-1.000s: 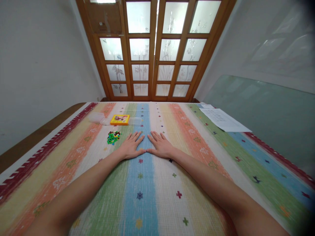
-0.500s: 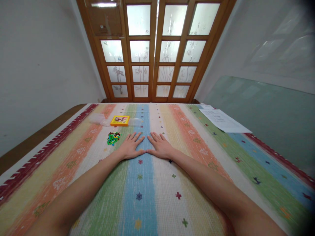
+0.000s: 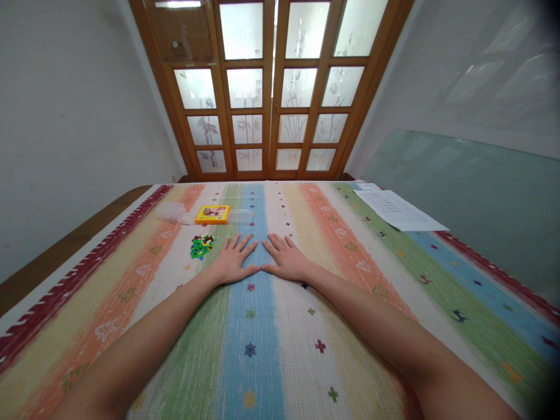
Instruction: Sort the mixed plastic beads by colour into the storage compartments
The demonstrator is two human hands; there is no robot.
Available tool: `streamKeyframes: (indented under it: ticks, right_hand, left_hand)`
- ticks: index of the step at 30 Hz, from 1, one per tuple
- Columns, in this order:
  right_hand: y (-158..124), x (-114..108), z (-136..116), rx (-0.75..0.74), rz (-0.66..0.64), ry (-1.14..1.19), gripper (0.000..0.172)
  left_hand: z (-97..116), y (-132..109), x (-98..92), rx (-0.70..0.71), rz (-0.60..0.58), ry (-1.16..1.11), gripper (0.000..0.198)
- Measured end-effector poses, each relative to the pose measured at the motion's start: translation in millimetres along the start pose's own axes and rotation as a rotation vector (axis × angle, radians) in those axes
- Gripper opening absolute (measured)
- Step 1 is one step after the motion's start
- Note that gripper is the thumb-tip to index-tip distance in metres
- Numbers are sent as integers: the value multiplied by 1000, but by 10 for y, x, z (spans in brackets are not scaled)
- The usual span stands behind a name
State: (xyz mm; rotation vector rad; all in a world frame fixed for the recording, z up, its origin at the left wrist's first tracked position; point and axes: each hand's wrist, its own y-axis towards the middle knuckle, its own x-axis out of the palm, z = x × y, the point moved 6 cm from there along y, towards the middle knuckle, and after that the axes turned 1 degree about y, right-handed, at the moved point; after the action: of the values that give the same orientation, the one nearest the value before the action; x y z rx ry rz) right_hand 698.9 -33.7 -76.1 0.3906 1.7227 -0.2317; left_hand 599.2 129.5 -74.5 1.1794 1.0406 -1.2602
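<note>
Head view, lower half: two bare forearms run up over a striped cloth (image 3: 262, 361) to mid-frame, where the left hand (image 3: 233, 262) and right hand (image 3: 286, 261) lie flat, palms down, fingers spread, holding nothing, thumb tips touching. Just left of the left hand sits a pile of small green pieces (image 3: 200, 246). Farther up lie a yellow box (image 3: 212, 214) and a clear lid (image 3: 171, 210) left of it. At upper right lies a paper sheet (image 3: 400, 211); wooden glazed doors (image 3: 271, 87) fill the top.
</note>
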Motion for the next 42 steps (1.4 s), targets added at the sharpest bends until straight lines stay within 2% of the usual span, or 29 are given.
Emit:
streamKeyframes:
  ticks: [7, 24, 27, 29, 30, 32, 34, 36, 39, 42]
  right_hand:
    - [-6, -19, -11, -4, -2, -4, 99]
    - [-15, -12, -11, -10, 37, -15, 93]
    - [0, -63, 1, -15, 92, -12, 85]
    - [36, -131, 33, -6, 149, 17, 66]
    - [67, -169, 55, 8, 175, 40, 55]
    - [165, -236, 88, 34, 211, 89, 41]
    - [317, -292, 68, 24, 246, 115, 35]
    - [526, -336, -23, -41, 300, 111, 33]
    - [938, -318, -197, -112, 346, 66, 39]
    - [1386, -214, -304, -72, 343, 32, 50]
  left_hand:
    - [-18, -3, 15, -27, -31, 1, 87]
    - [-3, -12, -5, -7, 15, -7, 83]
    - [-25, -11, -57, 15, 66, -32, 75]
    - [-124, -2, -162, 34, 130, -77, 59]
    - [-220, 4, -242, 30, 174, -106, 49]
    - [-541, 2, -463, -58, 323, -127, 41]
    - [-962, -27, -697, -171, 474, -91, 36]
    - [-1446, -74, -866, -311, 553, -31, 35]
    - [-2137, -162, -987, -490, 596, 80, 49]
    - [-2676, -185, -912, -571, 485, 107, 68]
